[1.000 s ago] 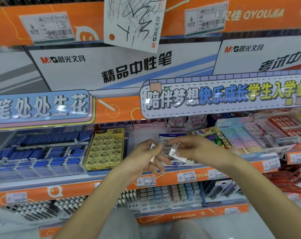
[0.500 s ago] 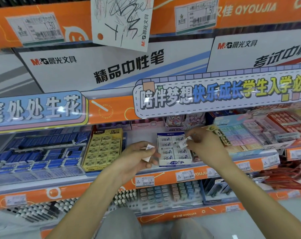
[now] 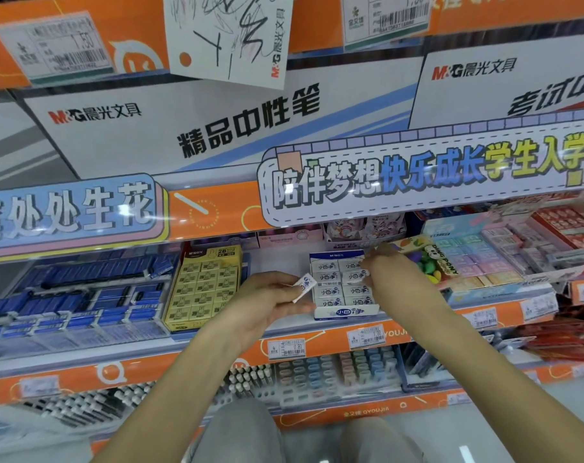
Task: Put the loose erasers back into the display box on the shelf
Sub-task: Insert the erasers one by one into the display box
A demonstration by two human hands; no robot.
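Observation:
A white and blue display box (image 3: 345, 310) stands on the middle shelf with two columns of white wrapped erasers in it. My left hand (image 3: 263, 305) hovers just left of the box, palm up, with a loose white eraser (image 3: 304, 286) pinched between thumb and fingers. My right hand (image 3: 389, 279) reaches over the right column of the box. Its fingertips press a white eraser (image 3: 359, 275) at the upper right slots. Whether that eraser is still gripped or only touched is unclear.
A yellow box of erasers (image 3: 205, 289) stands left of the display box, with blue packs (image 3: 76, 295) further left. A colourful toy pack (image 3: 431, 259) and pastel eraser boxes (image 3: 484, 259) lie to the right. The orange shelf rail (image 3: 334, 342) carries price tags; pens fill the shelf below.
My right hand has carried an eraser from in front of my left hand up to the right column of the box. The left hand has turned palm up and kept its eraser.

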